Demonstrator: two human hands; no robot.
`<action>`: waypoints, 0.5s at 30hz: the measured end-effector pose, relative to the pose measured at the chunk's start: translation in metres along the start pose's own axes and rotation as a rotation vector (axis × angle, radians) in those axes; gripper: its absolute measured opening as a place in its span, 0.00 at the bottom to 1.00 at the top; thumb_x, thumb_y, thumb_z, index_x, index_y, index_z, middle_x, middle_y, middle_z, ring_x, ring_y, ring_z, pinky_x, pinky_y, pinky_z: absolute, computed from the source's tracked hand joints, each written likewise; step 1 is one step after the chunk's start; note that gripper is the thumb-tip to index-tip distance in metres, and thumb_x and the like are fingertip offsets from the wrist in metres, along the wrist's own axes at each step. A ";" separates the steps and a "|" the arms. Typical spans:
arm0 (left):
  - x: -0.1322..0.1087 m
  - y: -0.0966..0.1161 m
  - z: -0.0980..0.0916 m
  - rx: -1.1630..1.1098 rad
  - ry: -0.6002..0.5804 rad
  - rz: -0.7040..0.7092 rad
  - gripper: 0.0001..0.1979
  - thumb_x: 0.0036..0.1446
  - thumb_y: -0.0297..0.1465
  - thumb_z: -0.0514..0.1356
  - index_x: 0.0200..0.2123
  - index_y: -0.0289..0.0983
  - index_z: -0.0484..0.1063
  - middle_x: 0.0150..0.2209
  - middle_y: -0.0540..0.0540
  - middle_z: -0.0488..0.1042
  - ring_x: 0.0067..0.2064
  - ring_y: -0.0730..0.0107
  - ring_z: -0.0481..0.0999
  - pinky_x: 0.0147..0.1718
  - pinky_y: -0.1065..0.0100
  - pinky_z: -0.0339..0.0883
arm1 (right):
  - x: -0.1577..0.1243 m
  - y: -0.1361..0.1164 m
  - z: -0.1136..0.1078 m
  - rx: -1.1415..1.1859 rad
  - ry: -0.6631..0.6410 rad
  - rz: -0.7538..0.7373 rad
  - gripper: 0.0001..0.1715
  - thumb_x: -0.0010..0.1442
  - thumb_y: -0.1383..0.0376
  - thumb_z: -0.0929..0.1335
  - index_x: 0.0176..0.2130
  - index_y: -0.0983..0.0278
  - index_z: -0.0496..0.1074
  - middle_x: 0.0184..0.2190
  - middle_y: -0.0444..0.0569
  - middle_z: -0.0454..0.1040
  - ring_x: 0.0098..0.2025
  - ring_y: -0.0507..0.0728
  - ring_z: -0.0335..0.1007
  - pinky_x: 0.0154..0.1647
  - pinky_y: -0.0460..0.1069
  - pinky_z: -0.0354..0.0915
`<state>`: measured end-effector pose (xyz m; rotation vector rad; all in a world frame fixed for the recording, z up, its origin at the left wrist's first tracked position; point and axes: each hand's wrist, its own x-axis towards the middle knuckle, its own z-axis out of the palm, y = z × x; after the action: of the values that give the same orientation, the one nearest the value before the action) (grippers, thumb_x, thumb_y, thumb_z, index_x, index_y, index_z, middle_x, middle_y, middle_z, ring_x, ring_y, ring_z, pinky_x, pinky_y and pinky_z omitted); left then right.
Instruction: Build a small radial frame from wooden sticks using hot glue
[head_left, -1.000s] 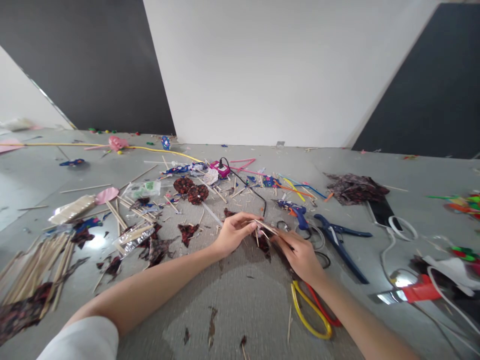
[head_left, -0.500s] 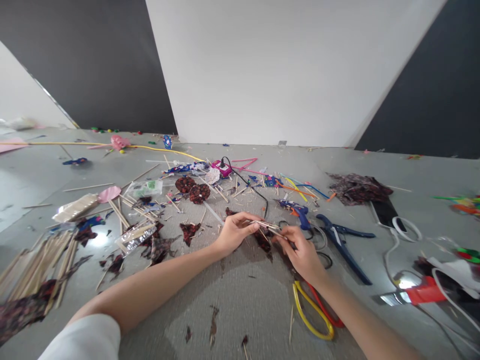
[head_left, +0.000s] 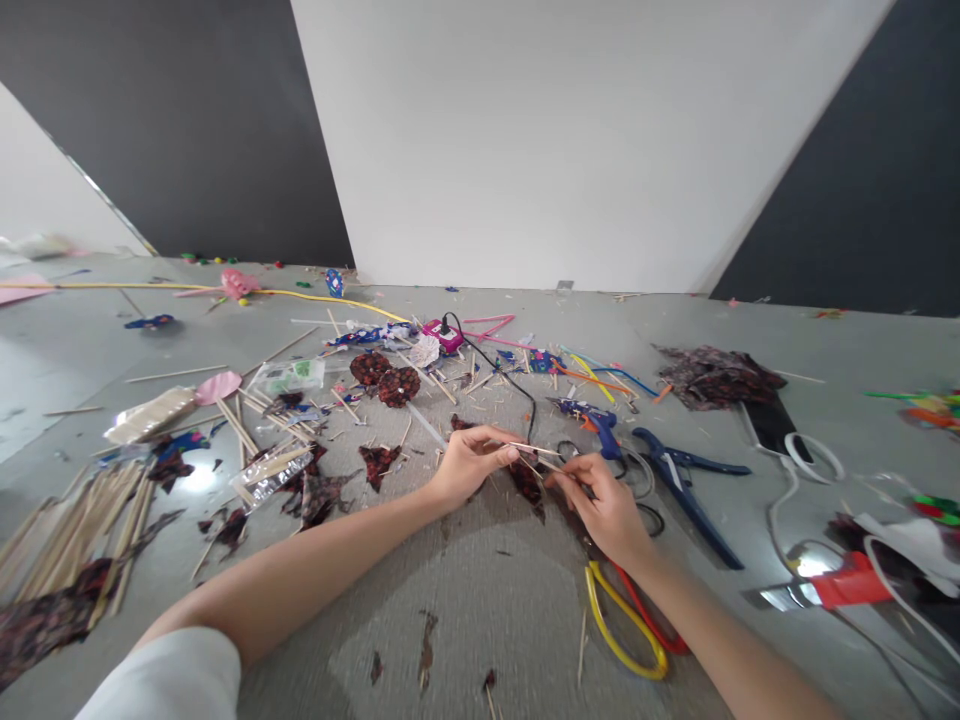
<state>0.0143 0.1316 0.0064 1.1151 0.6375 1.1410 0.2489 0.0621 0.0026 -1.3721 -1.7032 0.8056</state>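
My left hand (head_left: 469, 462) pinches a small bundle of thin wooden sticks (head_left: 534, 452) that fans out to the right above the grey floor. My right hand (head_left: 606, 505) meets it from the right, fingertips closed on the ends of those sticks. A dark red patterned fabric piece (head_left: 527, 480) hangs under the sticks between the two hands. A blue glue gun (head_left: 589, 418) lies just beyond my right hand. Yellow and red handled scissors (head_left: 626, 625) lie under my right wrist.
Blue pliers (head_left: 679, 480) lie right of the glue gun. Long wooden sticks (head_left: 71, 530) pile up at the left among fabric scraps (head_left: 375, 462) and foil packets (head_left: 262, 475). A pink power strip (head_left: 442, 337), dark cloth (head_left: 709, 377), a phone (head_left: 766, 425) and white cables lie farther back and right.
My right hand has shifted slightly along the sticks and the bundle has tilted a little. Both hands stay in the same spot over the fabric piece.
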 end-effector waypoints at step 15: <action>0.001 0.000 0.000 0.002 -0.034 0.004 0.17 0.49 0.42 0.78 0.35 0.36 0.85 0.40 0.41 0.86 0.41 0.62 0.84 0.45 0.63 0.77 | 0.001 -0.010 -0.002 -0.126 0.020 -0.065 0.15 0.75 0.52 0.64 0.38 0.57 0.70 0.27 0.42 0.79 0.23 0.54 0.72 0.30 0.49 0.68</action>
<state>0.0145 0.1320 0.0066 1.1355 0.6098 1.1231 0.2458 0.0614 0.0120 -1.3961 -1.7994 0.6559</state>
